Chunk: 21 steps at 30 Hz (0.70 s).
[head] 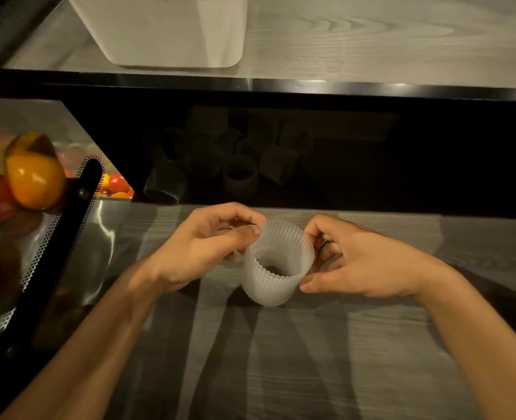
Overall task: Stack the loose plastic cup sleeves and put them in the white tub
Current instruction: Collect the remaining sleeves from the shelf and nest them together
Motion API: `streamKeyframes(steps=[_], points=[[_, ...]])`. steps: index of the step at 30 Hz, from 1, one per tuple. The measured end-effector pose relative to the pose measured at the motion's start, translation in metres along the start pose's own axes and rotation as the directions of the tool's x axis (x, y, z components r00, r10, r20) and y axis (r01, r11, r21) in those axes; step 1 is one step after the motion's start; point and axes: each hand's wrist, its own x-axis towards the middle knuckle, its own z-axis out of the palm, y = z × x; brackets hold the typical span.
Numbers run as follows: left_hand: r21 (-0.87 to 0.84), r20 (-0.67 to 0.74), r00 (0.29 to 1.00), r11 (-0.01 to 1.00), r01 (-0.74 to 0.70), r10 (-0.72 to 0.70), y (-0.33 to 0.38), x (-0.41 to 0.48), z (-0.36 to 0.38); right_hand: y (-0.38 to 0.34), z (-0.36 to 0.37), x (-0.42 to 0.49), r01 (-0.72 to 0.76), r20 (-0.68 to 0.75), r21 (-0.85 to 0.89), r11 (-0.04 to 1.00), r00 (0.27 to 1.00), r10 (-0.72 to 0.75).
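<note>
Nearest me lies the grey wood-grain tabletop [311,359], and both my forearms reach out over it. My left hand [208,247] has its fingers curled, with thumb and forefinger pinching the far left edge of a white ribbed cup sleeve [278,268]. My right hand [360,262] is curled too: its forefinger hooks the sleeve's upper right side and its thumb presses the near rim lower down, so the sleeve is gripped between both hands. The sleeve is tipped with its open mouth toward me, just above the table or resting on it, I cannot tell which. Whether it is one sleeve or several nested together I cannot tell either. To my left, a perforated metal tray [47,237] holds orange and red peppers [35,177]. Beyond my hands, in a dark recess under a black-edged shelf, the loose sleeves [220,159] lie jumbled, some on their sides, dim in the shadow. Farthest off, on the pale shelf [372,40] above that recess, stands the white tub [172,31], well apart from the sleeve I hold.
</note>
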Motion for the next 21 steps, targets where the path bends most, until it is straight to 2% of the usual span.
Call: streamKeyframes(steps=[5, 9, 12, 15, 16, 19, 21], points=[[-0.011, 0.006, 1.000, 0.999, -0.031, 0.031, 0.003, 0.009, -0.001, -0.004, -0.006, 0.004, -0.029, -0.051, -0.023, 0.999, 0.998, 0.028], [0.006, -0.017, 0.999, 0.999, 0.047, -0.047, 0.001, 0.016, -0.001, 0.002, -0.017, 0.010, -0.142, 0.028, -0.249, 0.958, 0.988, 0.154], [0.000, -0.210, 0.968, 0.990, 0.141, -0.138, -0.015, 0.031, -0.008, 0.004, -0.022, 0.021, -0.152, -0.111, -0.292, 0.944, 0.986, 0.125], [-0.138, -0.377, 0.867, 0.945, 0.295, -0.326, -0.033, 0.056, -0.013, 0.004, -0.022, 0.048, -0.088, -0.221, -0.176, 0.980, 0.974, 0.047], [-0.115, -0.420, 0.839, 0.938, 0.328, -0.345, -0.037, 0.064, -0.013, 0.003, -0.021, 0.061, -0.076, -0.224, -0.130, 0.989, 0.974, 0.045], [0.104, -0.534, 0.801, 0.919, 0.380, -0.270, -0.047, 0.084, -0.016, -0.002, -0.015, 0.099, -0.128, -0.346, -0.121, 0.984, 0.935, 0.079], [0.132, -0.577, 0.776, 0.908, 0.398, -0.256, -0.050, 0.097, -0.020, 0.000, -0.016, 0.122, -0.240, -0.500, -0.144, 0.960, 0.855, 0.139]])
